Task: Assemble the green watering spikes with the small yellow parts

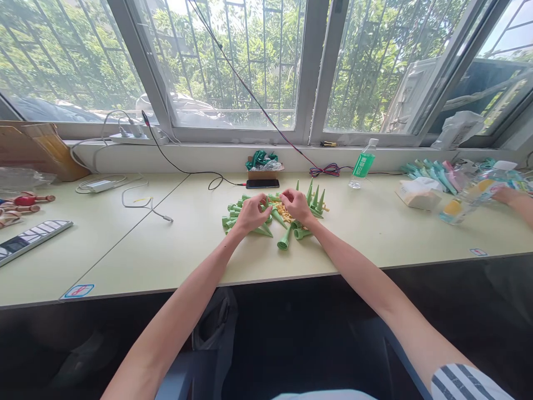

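Light green plastic cones [284, 240] lie in a cluster on the table around a heap of small yellow pieces [283, 212]. My left hand [252, 213] is at the left of the heap, thumb and fingers curled in a pinch by some green plastic. What it holds is too small to make out. Just right of it, my right hand [297, 205] hovers above the yellow pieces with its fingertips together; anything in them is hidden. Several cones lie under and beside the left hand. To the right of my right hand, other green cones [315, 197] stand upright, points up.
Behind the cones are a phone [262, 184] and a small cardboard box [266, 173]. A water bottle [363, 165], tissue pack [417, 193] and lying bottle [460, 206] are at right, near another person's hand [506, 194]. A white cable [145, 205] lies left.
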Demonstrator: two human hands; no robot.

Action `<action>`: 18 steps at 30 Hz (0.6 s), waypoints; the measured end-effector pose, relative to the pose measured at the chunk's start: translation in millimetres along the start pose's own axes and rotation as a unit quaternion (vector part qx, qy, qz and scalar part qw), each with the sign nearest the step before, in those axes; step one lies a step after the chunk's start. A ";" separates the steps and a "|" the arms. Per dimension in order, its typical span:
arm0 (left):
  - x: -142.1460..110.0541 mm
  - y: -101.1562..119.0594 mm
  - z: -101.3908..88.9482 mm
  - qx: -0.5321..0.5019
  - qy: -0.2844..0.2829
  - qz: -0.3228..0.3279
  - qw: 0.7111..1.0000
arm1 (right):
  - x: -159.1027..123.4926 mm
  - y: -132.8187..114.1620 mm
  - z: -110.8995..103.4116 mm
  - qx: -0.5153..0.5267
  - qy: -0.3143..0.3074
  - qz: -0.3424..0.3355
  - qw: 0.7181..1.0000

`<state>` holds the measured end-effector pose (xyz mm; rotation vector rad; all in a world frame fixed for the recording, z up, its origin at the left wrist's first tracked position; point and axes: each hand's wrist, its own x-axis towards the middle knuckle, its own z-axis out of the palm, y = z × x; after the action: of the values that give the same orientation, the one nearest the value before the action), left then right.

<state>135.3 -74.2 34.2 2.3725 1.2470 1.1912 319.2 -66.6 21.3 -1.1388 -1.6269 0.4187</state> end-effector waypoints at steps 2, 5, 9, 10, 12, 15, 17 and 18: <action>-0.6 0.0 -0.5 0.006 -0.013 0.006 1.000 | -0.3 0.1 0.0 -0.005 0.004 -0.001 1.000; -1.1 -0.8 -0.4 0.003 -0.031 0.008 0.999 | -0.9 0.1 0.0 -0.011 0.006 -0.008 1.000; -1.3 -3.2 0.8 0.012 -0.062 0.015 0.998 | -0.8 -0.2 0.6 -0.030 0.005 -0.012 0.999; -1.3 -3.8 1.1 0.018 -0.067 0.018 0.997 | -0.7 -0.2 0.9 -0.035 0.004 -0.011 0.999; -1.3 -4.6 1.5 0.027 -0.072 0.024 0.997 | -0.6 0.1 1.4 -0.040 0.002 -0.014 0.999; -0.8 -4.8 1.7 0.021 -0.077 0.019 0.997 | -0.6 1.0 2.2 -0.039 0.002 -0.025 0.999; -0.1 -4.8 1.9 0.010 -0.077 0.007 0.997 | -0.6 1.4 2.4 -0.040 0.001 -0.030 0.999; 0.3 -4.9 2.0 0.006 -0.074 0.001 0.997 | -0.6 1.4 2.4 -0.040 0.000 -0.033 0.999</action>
<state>134.0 -70.6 30.6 2.4212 1.2073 0.9906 317.7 -65.8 19.0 -1.1419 -1.6899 0.3136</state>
